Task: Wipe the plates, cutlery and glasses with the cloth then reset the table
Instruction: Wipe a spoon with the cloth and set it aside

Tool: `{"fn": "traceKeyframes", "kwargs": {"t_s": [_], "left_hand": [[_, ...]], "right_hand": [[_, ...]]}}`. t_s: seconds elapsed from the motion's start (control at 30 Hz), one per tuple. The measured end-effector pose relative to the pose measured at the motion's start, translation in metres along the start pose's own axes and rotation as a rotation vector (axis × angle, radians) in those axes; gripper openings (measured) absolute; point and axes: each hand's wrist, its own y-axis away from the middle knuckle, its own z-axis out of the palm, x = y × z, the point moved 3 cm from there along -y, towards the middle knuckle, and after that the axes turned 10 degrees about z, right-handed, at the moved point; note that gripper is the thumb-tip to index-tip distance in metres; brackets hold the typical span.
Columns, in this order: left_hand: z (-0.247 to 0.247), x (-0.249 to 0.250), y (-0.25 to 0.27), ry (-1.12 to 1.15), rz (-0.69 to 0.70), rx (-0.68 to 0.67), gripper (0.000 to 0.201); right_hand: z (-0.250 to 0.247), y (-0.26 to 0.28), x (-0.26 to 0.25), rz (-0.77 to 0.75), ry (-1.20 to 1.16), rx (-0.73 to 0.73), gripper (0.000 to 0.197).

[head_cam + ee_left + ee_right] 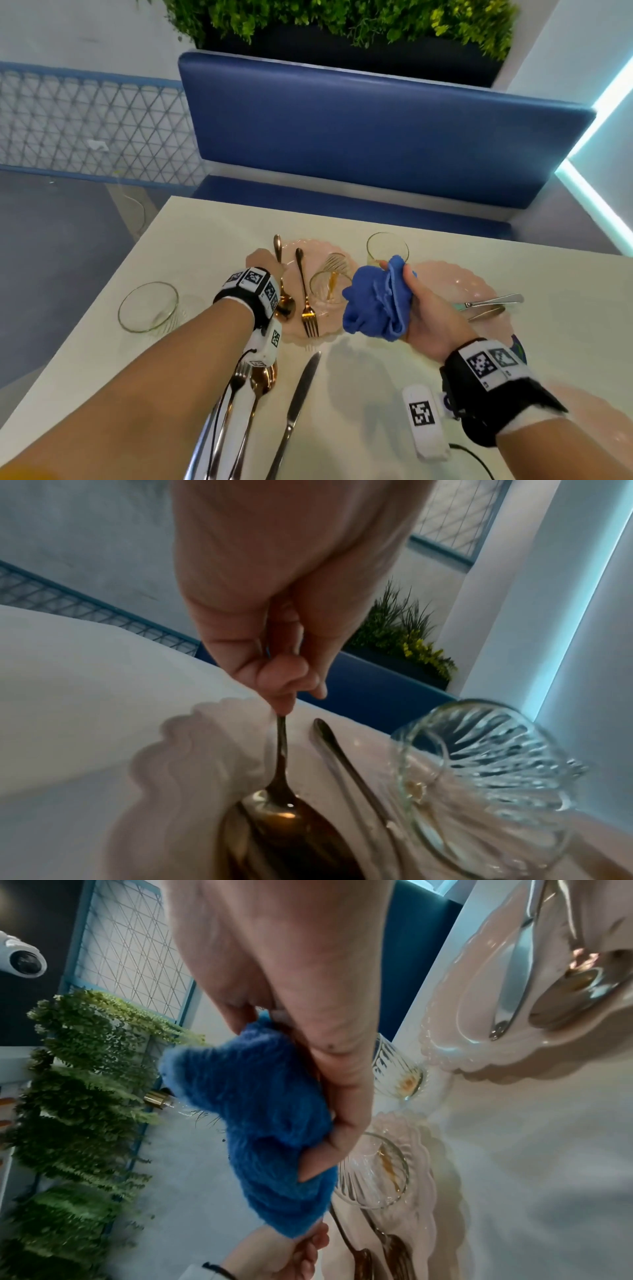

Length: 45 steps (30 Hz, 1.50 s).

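My left hand (269,262) pinches the handle of a gold spoon (286,305) at the left edge of a pink scalloped plate (329,334); the pinch (286,696) shows clearly in the left wrist view, above the spoon's bowl (281,804). A gold fork (306,308) and a ribbed glass (329,281) on its side lie on the same plate. My right hand (412,294) grips a bunched blue cloth (373,305), held above the table just right of that plate. In the right wrist view the cloth (260,1110) hides my fingertips.
A second pink plate (442,274) with silver cutlery (493,301) lies at the right, an upright glass (387,245) behind the cloth. A clear glass (147,308) stands at the left. Near me lie a silver knife (298,401), fork and spoon (255,383), and a third plate (603,428).
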Motion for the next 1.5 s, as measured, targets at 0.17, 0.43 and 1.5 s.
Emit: {"fn": "traceKeyframes", "kwargs": {"t_s": [0.17,0.43,1.5], "left_hand": [[0.019,-0.006,-0.027,-0.229,-0.006,-0.137,0.024],[0.011,-0.01,-0.028,0.145,-0.088,-0.116,0.023],[-0.028,0.093,0.115,0.824,0.381,-0.028,0.009]], "right_hand": [[-0.012,-0.002,0.003,0.005,0.016,-0.019,0.064],[-0.007,-0.01,0.01,0.076,0.121,0.012,0.067],[0.003,0.012,0.016,-0.145,0.526,0.065,0.026]]}}
